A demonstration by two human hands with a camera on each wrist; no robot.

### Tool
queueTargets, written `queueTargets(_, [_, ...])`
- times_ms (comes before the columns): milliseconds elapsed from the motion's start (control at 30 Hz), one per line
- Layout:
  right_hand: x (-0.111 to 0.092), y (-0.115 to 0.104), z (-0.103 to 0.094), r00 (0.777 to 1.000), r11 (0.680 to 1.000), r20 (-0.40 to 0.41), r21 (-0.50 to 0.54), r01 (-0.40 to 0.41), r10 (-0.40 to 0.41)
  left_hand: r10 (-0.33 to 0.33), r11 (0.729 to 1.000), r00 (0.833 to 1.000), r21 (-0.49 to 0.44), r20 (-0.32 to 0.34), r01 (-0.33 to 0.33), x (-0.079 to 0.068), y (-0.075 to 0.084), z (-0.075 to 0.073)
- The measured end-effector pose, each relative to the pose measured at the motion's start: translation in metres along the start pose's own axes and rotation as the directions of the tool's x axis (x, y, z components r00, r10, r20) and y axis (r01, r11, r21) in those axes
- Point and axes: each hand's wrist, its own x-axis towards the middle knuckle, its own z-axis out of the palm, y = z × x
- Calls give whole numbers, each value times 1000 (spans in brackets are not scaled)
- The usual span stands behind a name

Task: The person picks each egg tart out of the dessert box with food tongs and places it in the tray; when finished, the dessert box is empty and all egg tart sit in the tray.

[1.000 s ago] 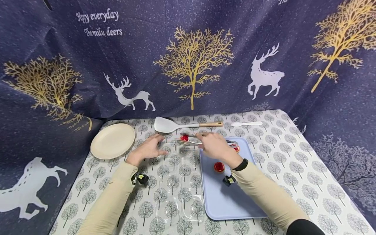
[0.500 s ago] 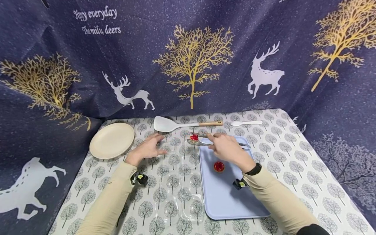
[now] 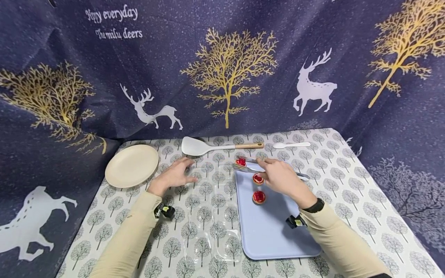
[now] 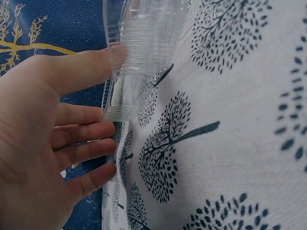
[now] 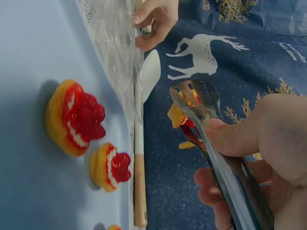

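Metal tongs (image 3: 247,168) are gripped in my right hand (image 3: 279,177), thumb on the upper arm of the tongs. Between their tips is a small red-topped tart (image 3: 240,161), partly covered by the tongs in the right wrist view. Two more tarts, one nearer (image 3: 259,197) and one beside the hand (image 3: 258,178), sit on the blue tray (image 3: 271,239) below. My left hand (image 3: 174,177) is at the far left corner of a clear plastic container (image 4: 144,43), fingers loosely spread. Its thumb tip shows through the plastic; firm contact is hard to tell.
A white spatula with a wooden handle (image 3: 248,146) lies along the back of the table. Right of it is a white spoon (image 3: 292,145). At the back left is a cream plate (image 3: 132,166). The patterned cloth (image 3: 351,193) covers the table up to a dark curtain.
My right hand has moved right, carrying the tart in the tongs from beyond the container to over the tray's far left corner. The left hand stays where it was.
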Motion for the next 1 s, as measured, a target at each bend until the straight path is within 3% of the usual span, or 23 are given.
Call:
queueTargets(767, [-48,34,-4,999,1000,-45,22,-7,8,21,1000,1000,8,-17,-21,-1,0,-1])
queueTargets(1000, [-65,40,-5,998,999,-33,11,-46,47,38,999,999,13,-24,-37,0,-2,0])
